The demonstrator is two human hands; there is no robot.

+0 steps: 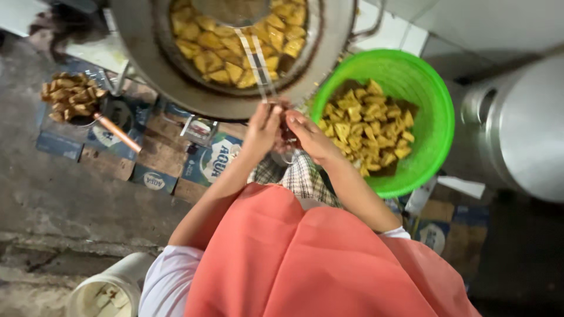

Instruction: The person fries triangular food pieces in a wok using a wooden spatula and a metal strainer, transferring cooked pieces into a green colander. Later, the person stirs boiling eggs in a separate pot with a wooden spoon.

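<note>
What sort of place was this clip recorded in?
Probably an informal frying station on the ground, perhaps a street-food or home kitchen setup: a big wok of frying yellow pieces, a green basket of fried pieces, flattened cardboard on rough concrete.

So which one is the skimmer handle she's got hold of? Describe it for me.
Start at the big wok of yellow frying pieces. A flat metal skimmer handle runs from the oil to its near rim, where the left hand and right hand meet. Unlike the copper-handled strainer left, it's silvery.

Concrete floor [53,199] bears flattened cardboard boxes [150,167]; white bucket [108,290] at lower left; steel drum [517,129] at right.
</note>
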